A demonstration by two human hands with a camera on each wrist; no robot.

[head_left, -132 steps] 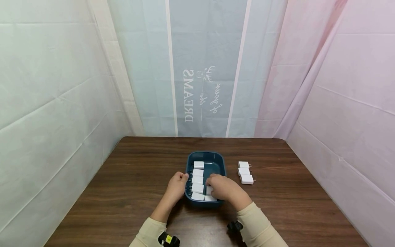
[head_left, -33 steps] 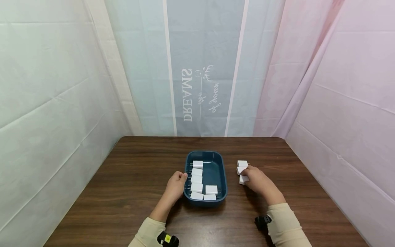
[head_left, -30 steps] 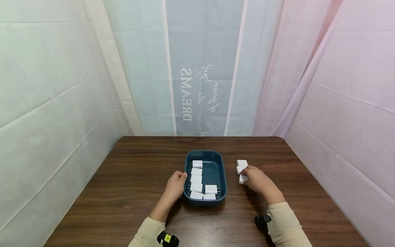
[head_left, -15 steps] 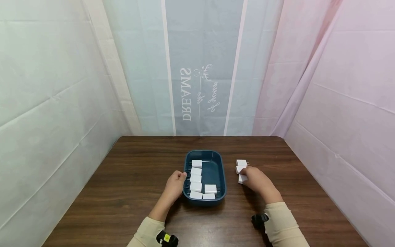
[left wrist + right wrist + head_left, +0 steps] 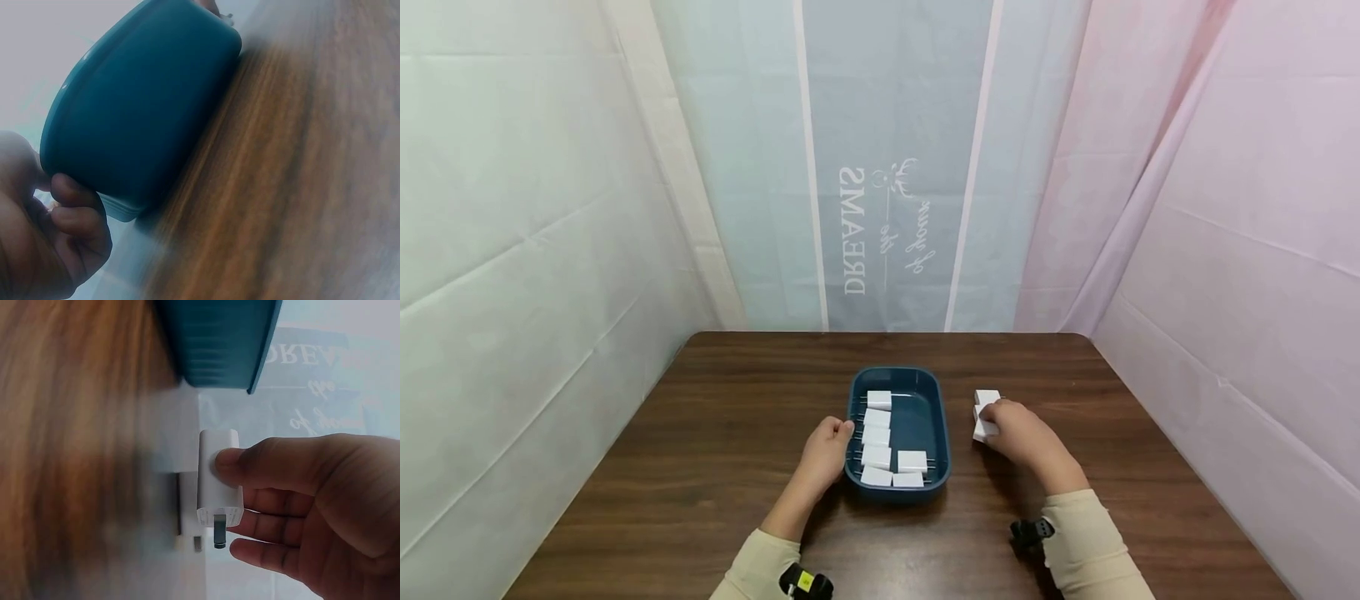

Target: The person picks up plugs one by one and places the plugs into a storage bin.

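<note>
My left hand (image 5: 826, 454) pinches the left rim of a dark blue tray (image 5: 945, 433), its thumb and curled fingers at the edge in the left wrist view. Inside the tray, white charger plugs (image 5: 876, 437) form a left column of several, prongs pointing left. Two more plugs (image 5: 912, 462) lie at the near right, prongs pointing right. To the right of the tray, my right hand (image 5: 1030, 446) holds another charger plug (image 5: 215, 497) between thumb and fingers. Its metal prong shows at the lower end in the right wrist view.
Beside the held plug, loose charger plugs (image 5: 987, 397) sit on the brown wooden table (image 5: 737, 417), partly covered by my right hand. Pale cloth walls (image 5: 535, 250) enclose the sides, and a printed curtain (image 5: 895, 100) hangs behind the table.
My right hand has let go of a plug in the tray and moved right to the loose plugs. The plug it holds has shifted slightly left and away. My left hand stays at the rim.
</note>
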